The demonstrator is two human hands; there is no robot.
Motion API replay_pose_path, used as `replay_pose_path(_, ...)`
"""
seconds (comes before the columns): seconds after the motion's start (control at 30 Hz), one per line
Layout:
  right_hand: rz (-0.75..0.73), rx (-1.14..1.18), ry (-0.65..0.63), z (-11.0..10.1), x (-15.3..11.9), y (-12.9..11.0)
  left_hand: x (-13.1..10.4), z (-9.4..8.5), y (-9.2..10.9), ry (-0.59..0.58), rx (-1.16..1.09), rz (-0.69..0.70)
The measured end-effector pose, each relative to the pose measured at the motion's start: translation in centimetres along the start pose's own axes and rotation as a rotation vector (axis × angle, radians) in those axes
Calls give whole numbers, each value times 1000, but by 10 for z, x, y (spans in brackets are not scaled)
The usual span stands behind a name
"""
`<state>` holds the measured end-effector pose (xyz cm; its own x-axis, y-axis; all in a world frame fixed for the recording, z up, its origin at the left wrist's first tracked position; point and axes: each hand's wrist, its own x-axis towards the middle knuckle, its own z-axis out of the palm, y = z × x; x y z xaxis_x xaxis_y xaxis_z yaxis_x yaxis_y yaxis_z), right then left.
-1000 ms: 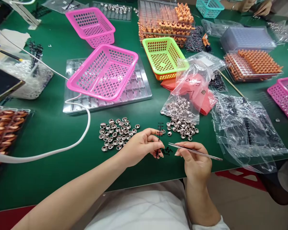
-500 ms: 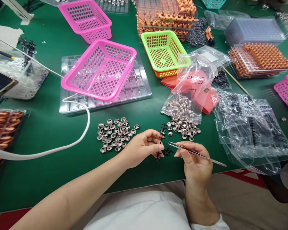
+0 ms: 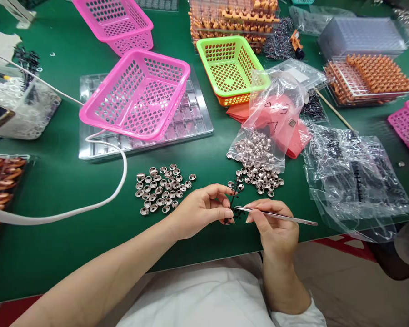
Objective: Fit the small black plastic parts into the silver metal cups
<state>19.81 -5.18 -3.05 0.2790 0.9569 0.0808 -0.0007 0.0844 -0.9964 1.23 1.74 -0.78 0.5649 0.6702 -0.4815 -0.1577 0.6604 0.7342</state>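
Note:
My left hand (image 3: 204,211) pinches a thin black plastic sprue (image 3: 235,193) with small side parts, held up at a slant over the table. Metal tweezers (image 3: 276,215) are gripped in my right hand (image 3: 277,231), their tips pointing left and close to the sprue. Whether the tips touch it I cannot tell. Small black pieces (image 3: 239,213) lie on the green table under the tweezer tips, partly hidden. Left of my left hand, small silver metal cups (image 3: 162,190) are spread out. More silver cups (image 3: 264,176) spill from a clear bag beyond my hands.
A pink basket (image 3: 139,97) rests on a silver tray (image 3: 197,120), with a white cable (image 3: 117,193) curving in front. A green basket (image 3: 235,75) stands behind the red bag (image 3: 295,141). Clear bags of black parts (image 3: 357,181) lie right; orange parts (image 3: 380,75) sit in trays.
My right hand has brought the tweezers left, and the tips have come closer to the sprue. The sprue leans more to the right at its top. My left hand keeps its pinch.

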Motion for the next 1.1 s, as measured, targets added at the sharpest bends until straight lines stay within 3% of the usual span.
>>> replay_pose_path(1.1, 16, 36, -9, 2, 0, 1, -1, -1, 1, -15, 20, -14)
